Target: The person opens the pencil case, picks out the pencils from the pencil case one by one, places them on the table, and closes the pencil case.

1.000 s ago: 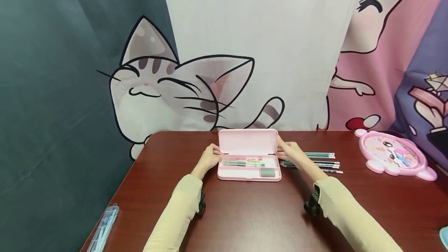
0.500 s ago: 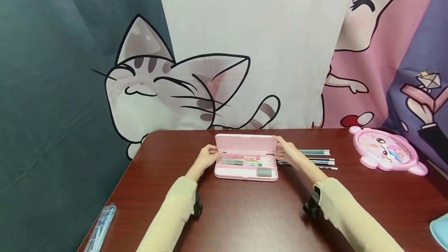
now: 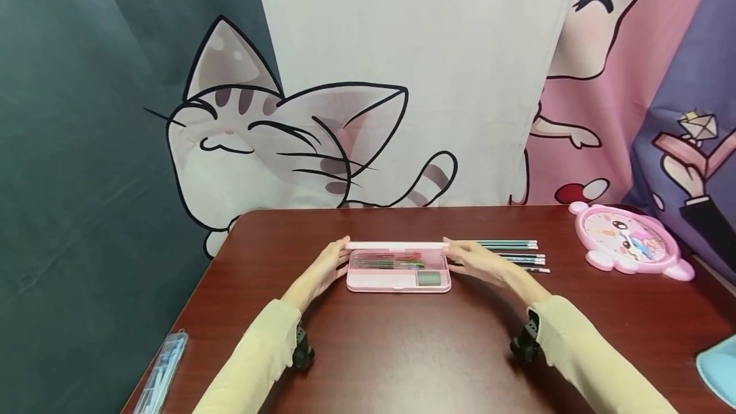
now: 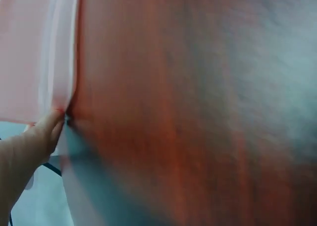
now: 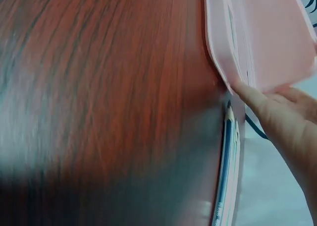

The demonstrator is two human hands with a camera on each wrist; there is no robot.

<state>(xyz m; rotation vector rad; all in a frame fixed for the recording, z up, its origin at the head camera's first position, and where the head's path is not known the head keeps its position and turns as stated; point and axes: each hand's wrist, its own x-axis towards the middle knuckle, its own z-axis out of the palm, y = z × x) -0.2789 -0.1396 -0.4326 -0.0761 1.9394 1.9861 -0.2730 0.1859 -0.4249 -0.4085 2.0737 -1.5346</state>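
Note:
A pink pencil case (image 3: 379,282) lies on the table with its lid (image 3: 397,246) partly lowered, seen nearly edge-on from the head. Inside are several pens (image 3: 379,265) and a grey-green block (image 3: 429,278). My left hand (image 3: 323,268) grips the case and lid at the left end; its thumb (image 4: 48,126) touches the case side in the left wrist view. At the other end my right hand (image 3: 480,260) holds the lid edge, with a finger against the case's lower side. Some fingertips of both hands are hidden behind the lid.
Several pencils (image 3: 520,256) lie right of the case, partly behind the right hand. A pink animal-shaped clock-like board (image 3: 627,238) stands at the far right. A clear box (image 3: 162,372) sits by the left edge, and a light blue object (image 3: 719,369) at the right edge.
The lid has tipped forward from nearly upright to edge-on, with both hands moving down along with it. The case stays put on the table; the head view has shifted slightly.

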